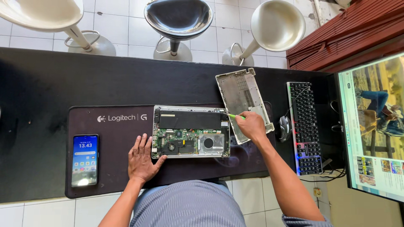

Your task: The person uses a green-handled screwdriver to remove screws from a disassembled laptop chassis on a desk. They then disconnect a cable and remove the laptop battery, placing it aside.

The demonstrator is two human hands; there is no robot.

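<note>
An opened laptop (191, 132) lies in the middle of a dark mat (113, 168). The left hand (141, 162) is laid flat, fingers spread, touching the laptop's left edge. The right hand (251, 126) is closed around a green tool (235, 116), its tip at the laptop's upper right corner. Just right of the laptop the removed cover (242, 94) is seen, then a mouse (284, 127) and keyboard (306, 126); a phone (84, 160) lies well left.

Right edge cuts off the monitor (374, 126). Top edge crops all three stools — white (42, 14), black (179, 17), white (275, 23). Green-handled tool (235, 116) mostly buried in the right hand (251, 126) — tip too small to identify. Board components inside the opened laptop (191, 131) too fine to distinguish. Part of the grey bottom cover (242, 94) hidden behind that hand.
</note>
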